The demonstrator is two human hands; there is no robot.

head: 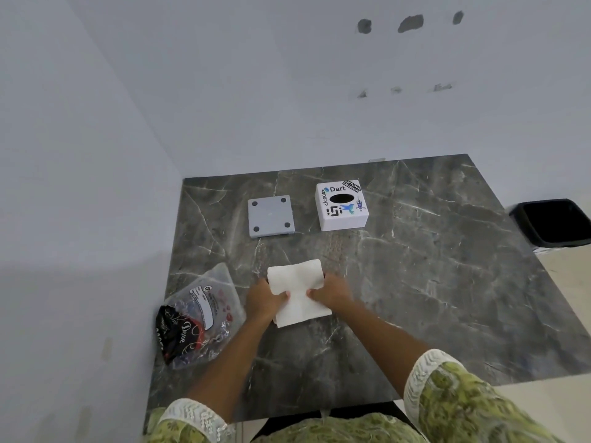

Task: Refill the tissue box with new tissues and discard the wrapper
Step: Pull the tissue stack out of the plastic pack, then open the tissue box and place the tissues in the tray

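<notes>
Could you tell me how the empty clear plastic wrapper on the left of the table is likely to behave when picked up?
The crinkled clear plastic wrapper looks thin and already crumpled, so it will probably flop and collapse. Emptied, it is likely very light. Its glossy film may slip in a loose grasp.

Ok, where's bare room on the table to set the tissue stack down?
The widest bare patch is the table's right half, right of the right hand and below the box. A smaller strip lies between the tissues and the base plate. The near-left is crowded by the wrapper and left hand.
</notes>
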